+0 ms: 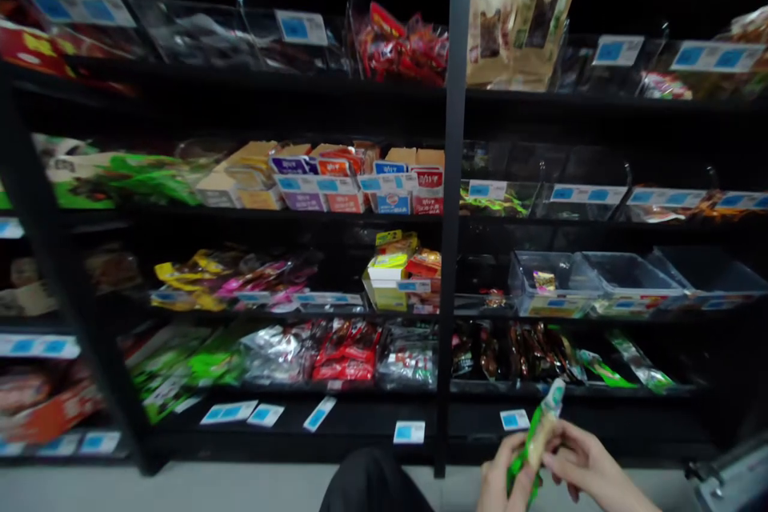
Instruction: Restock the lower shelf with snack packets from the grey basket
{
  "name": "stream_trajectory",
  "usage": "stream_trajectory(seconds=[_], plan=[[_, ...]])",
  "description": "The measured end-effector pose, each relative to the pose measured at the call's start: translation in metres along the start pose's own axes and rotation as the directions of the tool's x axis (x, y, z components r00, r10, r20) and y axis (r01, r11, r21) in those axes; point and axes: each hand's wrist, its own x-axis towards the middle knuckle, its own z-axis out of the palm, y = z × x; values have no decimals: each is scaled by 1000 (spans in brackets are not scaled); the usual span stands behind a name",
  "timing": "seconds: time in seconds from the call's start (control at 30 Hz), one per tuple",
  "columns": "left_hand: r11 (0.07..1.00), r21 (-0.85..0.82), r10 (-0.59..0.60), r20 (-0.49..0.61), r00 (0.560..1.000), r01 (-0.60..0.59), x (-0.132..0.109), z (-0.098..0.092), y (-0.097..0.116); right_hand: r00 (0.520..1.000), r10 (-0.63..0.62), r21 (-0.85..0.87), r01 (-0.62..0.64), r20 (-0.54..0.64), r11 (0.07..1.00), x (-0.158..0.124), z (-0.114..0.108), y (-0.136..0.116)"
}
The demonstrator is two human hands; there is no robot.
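A small green and clear packet [538,438] with something pale inside is held between both hands, low and right of centre, in front of the bottom shelf. My left hand [502,474] is closed round its lower part. At its right side, the fingers of my right hand [579,460] pinch the packet. Just behind it, on the lowest shelf, lie dark brown packets [528,350], a green packet [603,369] and a longer green and silver packet [641,362]. A white and blue price tag [514,419] lies on the black ledge left of the packet.
A black upright post [454,176] divides the shelving. Clear plastic bins [555,284] stand on the shelf above. Red packets [346,350] and silver packets [408,354] fill the lower left. A dark-clothed knee [373,484] is at the bottom, and a metal-edged object [729,476] at the lower right.
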Motion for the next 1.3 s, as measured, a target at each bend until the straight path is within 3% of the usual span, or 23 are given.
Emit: stream_trajectory(seconds=[0.07,0.17,0.33,0.5,0.67,0.77,0.87,1.0,1.1,1.2,1.3], plan=[[996,-80,-26,72,997,32,0,1,-5,999,20,-56,-22,-30,998,0,-3,1],[971,-218,-66,143,987,97,1,5,-12,998,47,-112,-43,36,993,-1,-5,-7],[953,-278,-89,127,988,121,3,8,-20,995,97,-170,-89,37,981,-3,-4,-20],[922,-369,-71,137,988,118,3,4,-19,987,159,-200,-150,28,968,3,-10,-9],[944,-302,-68,208,976,130,0,-10,-17,988,147,-243,-135,34,961,2,-7,-9],[955,-248,-106,225,969,162,-1,-20,-19,975,164,-313,-111,147,943,-5,-2,-17],[957,-183,-180,240,954,226,1,-23,-26,924,244,-549,-44,296,835,-14,-1,-18],[958,-80,-243,271,931,274,1,-18,-33,816,444,-828,73,370,556,-28,-2,-11],[960,-60,-246,296,923,275,0,-12,-33,732,556,-893,165,395,418,-31,-1,-10],[958,-82,-240,292,926,274,3,-8,-33,711,607,-927,183,355,327,-28,2,-13],[950,-120,-244,291,925,289,12,-8,-36,678,635,-926,215,370,310,-25,7,-19]])
